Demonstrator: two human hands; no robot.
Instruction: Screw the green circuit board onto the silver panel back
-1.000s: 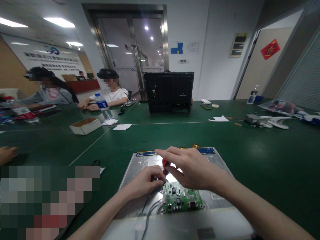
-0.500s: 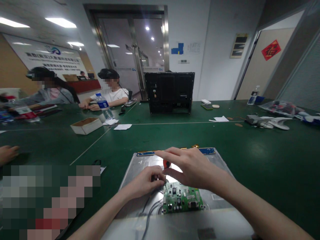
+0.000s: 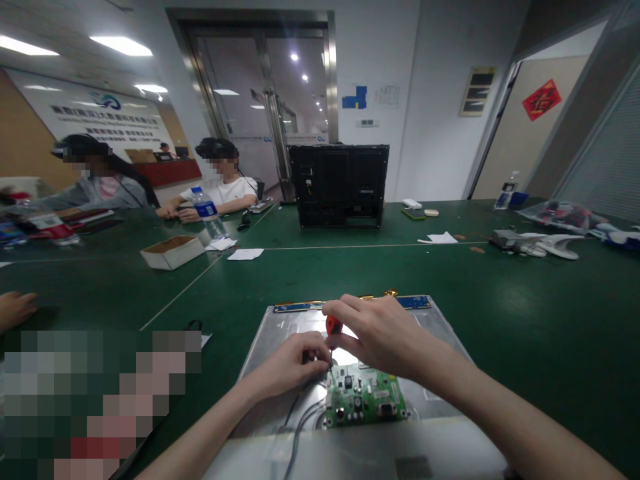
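Before me lies a flat silver metal panel [image 3: 270, 347], with a green circuit board [image 3: 370, 397] on its middle and a narrow blue board [image 3: 418, 302] along its far edge. A screwdriver [image 3: 333, 325] with an orange-red and black handle stands upright at the green board's far left corner. The fingers of my right hand [image 3: 383, 330] close around that handle from above. Beside the screwdriver's shaft, the fingers of my left hand [image 3: 300, 360] are curled together at the board's corner; whatever they pinch is hidden. Grey cables [image 3: 296, 437] run from the board's left side.
Across the green table [image 3: 525, 307] stands a black monitor frame [image 3: 341, 187]. A cardboard box [image 3: 173, 253], a water bottle [image 3: 207, 212] and papers are at left. White gloves [image 3: 543, 243] lie at right. Two people sit at far left; another person's hand [image 3: 17, 310] rests nearer.
My right hand's index finger has drawn in and shifted right over the screwdriver handle, showing more of the handle. My left hand and the board stay in place.
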